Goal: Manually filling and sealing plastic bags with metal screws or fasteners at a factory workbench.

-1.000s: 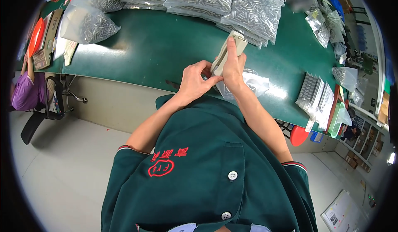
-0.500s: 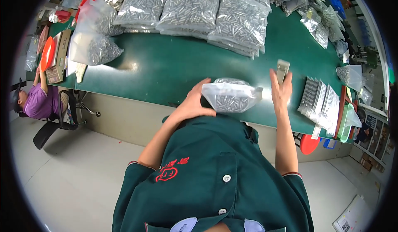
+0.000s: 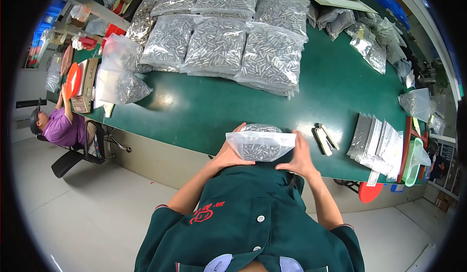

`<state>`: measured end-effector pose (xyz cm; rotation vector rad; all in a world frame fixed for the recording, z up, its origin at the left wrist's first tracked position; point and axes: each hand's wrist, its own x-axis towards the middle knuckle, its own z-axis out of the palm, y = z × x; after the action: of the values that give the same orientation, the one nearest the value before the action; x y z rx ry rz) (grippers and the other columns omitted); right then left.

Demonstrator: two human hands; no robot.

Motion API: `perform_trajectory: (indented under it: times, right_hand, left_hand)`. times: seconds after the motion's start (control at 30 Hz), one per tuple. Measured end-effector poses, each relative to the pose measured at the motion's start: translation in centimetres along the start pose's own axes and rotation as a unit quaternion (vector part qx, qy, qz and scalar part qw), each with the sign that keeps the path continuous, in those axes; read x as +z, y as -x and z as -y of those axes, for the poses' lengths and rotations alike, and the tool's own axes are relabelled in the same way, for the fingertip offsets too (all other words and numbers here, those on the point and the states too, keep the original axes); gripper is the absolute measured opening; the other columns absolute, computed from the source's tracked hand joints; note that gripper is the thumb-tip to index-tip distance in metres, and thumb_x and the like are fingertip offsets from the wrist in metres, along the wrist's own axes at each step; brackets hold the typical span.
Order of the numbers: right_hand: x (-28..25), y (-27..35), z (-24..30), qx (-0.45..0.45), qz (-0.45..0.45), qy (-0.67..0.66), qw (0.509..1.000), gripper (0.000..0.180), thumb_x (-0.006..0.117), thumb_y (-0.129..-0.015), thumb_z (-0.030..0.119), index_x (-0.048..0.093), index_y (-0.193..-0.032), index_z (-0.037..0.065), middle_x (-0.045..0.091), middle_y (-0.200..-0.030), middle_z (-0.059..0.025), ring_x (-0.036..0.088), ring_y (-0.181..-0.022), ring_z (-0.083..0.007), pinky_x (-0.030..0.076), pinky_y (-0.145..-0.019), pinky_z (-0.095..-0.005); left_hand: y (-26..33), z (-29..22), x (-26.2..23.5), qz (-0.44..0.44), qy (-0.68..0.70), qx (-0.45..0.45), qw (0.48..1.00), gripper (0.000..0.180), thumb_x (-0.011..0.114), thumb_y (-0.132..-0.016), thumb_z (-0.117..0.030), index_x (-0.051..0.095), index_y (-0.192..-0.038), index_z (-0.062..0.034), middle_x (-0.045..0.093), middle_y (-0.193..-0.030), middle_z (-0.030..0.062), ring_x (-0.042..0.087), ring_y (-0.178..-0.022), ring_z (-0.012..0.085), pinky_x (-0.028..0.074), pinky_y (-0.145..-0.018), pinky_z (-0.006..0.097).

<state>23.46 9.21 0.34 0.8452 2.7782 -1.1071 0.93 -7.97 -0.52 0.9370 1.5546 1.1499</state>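
A clear plastic bag of small metal pins (image 3: 261, 150) stands at the table's near edge, against my body, its folded top flap turned toward me. My left hand (image 3: 230, 154) is wrapped round its left side, thumb at the near bottom. On the other side my right hand (image 3: 301, 158) grips the bag's right edge, fingers behind and thumb in front. To the right of that hand, a pale stapler (image 3: 325, 140) lies on the green table (image 3: 194, 111) with its jaws apart.
Several large bags of metal pins (image 3: 214, 46) are stacked at the back. A row of flat silvery packets (image 3: 372, 140) stands at the right, beside a green tray (image 3: 413, 162). Far left, a person in purple (image 3: 65, 126) sits by an orange-red dish (image 3: 73, 80).
My right hand has let go of the stapler, which now lies on the table, and has moved left onto the bag. The left hand stays on the bag.
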Motion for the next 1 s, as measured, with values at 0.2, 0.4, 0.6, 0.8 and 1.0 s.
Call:
perform_trajectory:
  times: [0.2, 0.4, 0.6, 0.8, 1.0]
  right_hand:
    - [2.2, -5.4, 1.6, -0.081, 0.032, -0.354, 0.931, 0.113, 0.088, -0.053, 0.032, 0.023, -0.139, -0.001, 0.033, -0.140, -0.0184, 0.037, -0.127, -0.0296, 0.030, -0.105, -0.0401]
    - [1.6, -9.2, 2.8, 0.277, 0.057, -0.658, 0.697, 0.067, 0.078, -0.071, 0.029, 0.047, -0.118, -0.008, 0.060, -0.107, -0.0167, 0.061, -0.094, -0.0237, 0.051, -0.080, -0.0328]
    - [3.8, -7.9, 1.7, 0.382, 0.006, -0.560, 0.735, 0.063, 0.075, -0.074, 0.033, 0.051, -0.112, -0.011, 0.061, -0.105, -0.0190, 0.062, -0.092, -0.0245, 0.050, -0.079, -0.0328]
    - [5.7, -2.5, 1.1, 0.375, 0.077, -0.543, 0.747, 0.055, 0.068, -0.078, 0.038, 0.058, -0.107, -0.008, 0.065, -0.098, -0.0189, 0.062, -0.091, -0.0264, 0.048, -0.081, -0.0344]
    - [-5.0, -2.1, 7.4, 0.315, 0.023, -0.369, 0.874, 0.039, 0.061, -0.083, 0.030, 0.062, -0.100, -0.005, 0.067, -0.091, -0.0193, 0.064, -0.089, -0.0257, 0.048, -0.078, -0.0353]
  left_hand:
    - [-1.5, 0.0, -0.1, -0.007, 0.021, -0.005, 1.000, 0.105, 0.088, -0.053, -0.025, 0.029, -0.136, 0.0004, 0.039, -0.135, 0.0139, 0.040, -0.125, 0.0250, 0.032, -0.104, 0.037]
    - [-6.0, 0.4, -1.6, -0.080, 0.006, -0.194, 0.978, 0.075, 0.072, -0.069, -0.050, 0.054, -0.115, 0.0060, 0.062, -0.106, 0.0135, 0.060, -0.095, 0.0197, 0.047, -0.081, 0.032]
    - [-5.0, -0.2, -0.1, -0.096, 0.209, -0.295, 0.927, 0.071, 0.062, -0.082, -0.048, 0.049, -0.120, 0.0104, 0.060, -0.109, 0.0152, 0.059, -0.095, 0.0192, 0.047, -0.081, 0.029]
    - [-0.3, -1.1, 1.4, -0.051, 0.164, -0.325, 0.930, 0.072, 0.059, -0.082, -0.051, 0.047, -0.121, 0.0075, 0.058, -0.114, 0.0170, 0.058, -0.100, 0.0233, 0.047, -0.084, 0.033]
    - [-2.1, -11.4, -0.2, -0.054, -0.120, -0.225, 0.965, 0.057, 0.058, -0.083, -0.044, 0.052, -0.115, 0.0021, 0.062, -0.099, 0.0230, 0.062, -0.092, 0.0345, 0.047, -0.079, 0.038]
